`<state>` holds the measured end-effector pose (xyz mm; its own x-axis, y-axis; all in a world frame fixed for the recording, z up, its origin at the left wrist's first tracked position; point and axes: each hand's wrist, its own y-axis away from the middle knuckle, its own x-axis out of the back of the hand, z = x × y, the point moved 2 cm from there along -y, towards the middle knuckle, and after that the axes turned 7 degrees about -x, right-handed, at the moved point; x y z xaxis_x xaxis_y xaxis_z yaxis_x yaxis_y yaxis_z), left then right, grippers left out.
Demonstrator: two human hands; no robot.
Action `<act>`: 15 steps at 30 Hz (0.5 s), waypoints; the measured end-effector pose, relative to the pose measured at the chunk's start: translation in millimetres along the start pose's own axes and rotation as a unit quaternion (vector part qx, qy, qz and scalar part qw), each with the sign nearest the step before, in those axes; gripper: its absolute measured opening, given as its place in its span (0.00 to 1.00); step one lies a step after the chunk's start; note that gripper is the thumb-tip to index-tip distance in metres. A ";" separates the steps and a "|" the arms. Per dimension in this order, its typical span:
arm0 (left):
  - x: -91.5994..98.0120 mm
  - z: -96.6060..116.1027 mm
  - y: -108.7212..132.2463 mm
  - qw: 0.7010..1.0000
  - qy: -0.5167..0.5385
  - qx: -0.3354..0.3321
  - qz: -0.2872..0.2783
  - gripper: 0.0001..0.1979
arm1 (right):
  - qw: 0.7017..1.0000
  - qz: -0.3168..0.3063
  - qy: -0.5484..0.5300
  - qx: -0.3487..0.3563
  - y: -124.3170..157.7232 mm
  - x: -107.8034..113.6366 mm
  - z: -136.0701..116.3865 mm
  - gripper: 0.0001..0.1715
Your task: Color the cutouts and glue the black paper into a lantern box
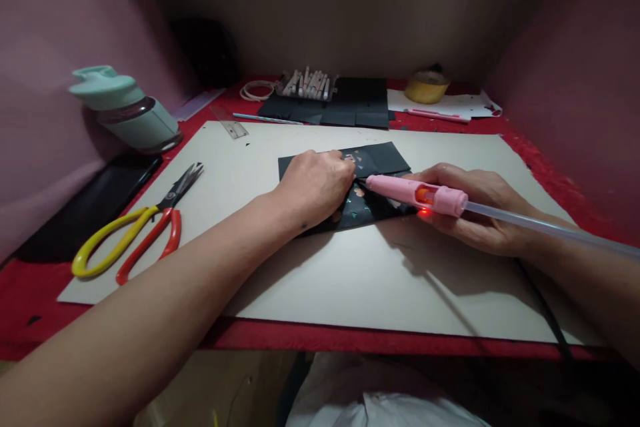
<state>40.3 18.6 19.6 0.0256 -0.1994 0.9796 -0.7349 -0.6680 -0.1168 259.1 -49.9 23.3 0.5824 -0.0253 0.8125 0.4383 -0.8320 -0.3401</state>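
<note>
My right hand (480, 207) grips a pink hot glue gun (400, 188) with a lit red light and a clear glue stick coming out of its back end. Its nozzle points left and meets a fold of black paper (390, 157). My left hand (320, 183) has its fingers curled on that paper, right by the nozzle; the fingertips are hidden. Small coloured pieces and patterns show on the paper's dark surface. Under both hands lies a white board (320, 290).
Scissors (170, 207) with yellow and red handles lie at left, near a tilted mint-lidded bottle (135, 113) and a black flat item (90, 207). Behind are a ruler (235, 129), a striped stick (267, 119), a marker box (307, 85), black sheets (355, 103) and a tape roll (427, 88).
</note>
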 end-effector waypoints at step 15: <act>1.6 2.3 -0.9 1.000 -0.004 0.002 -0.002 0.14 | 0.998 -0.056 0.042 -0.001 0.0 3.2 2.2 0.13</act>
<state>42.5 17.3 20.9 0.0339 -0.2018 0.9788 -0.7319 -0.6719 -0.1132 262.5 -48.7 24.8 0.4700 0.0220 0.8824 0.4970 -0.8327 -0.2440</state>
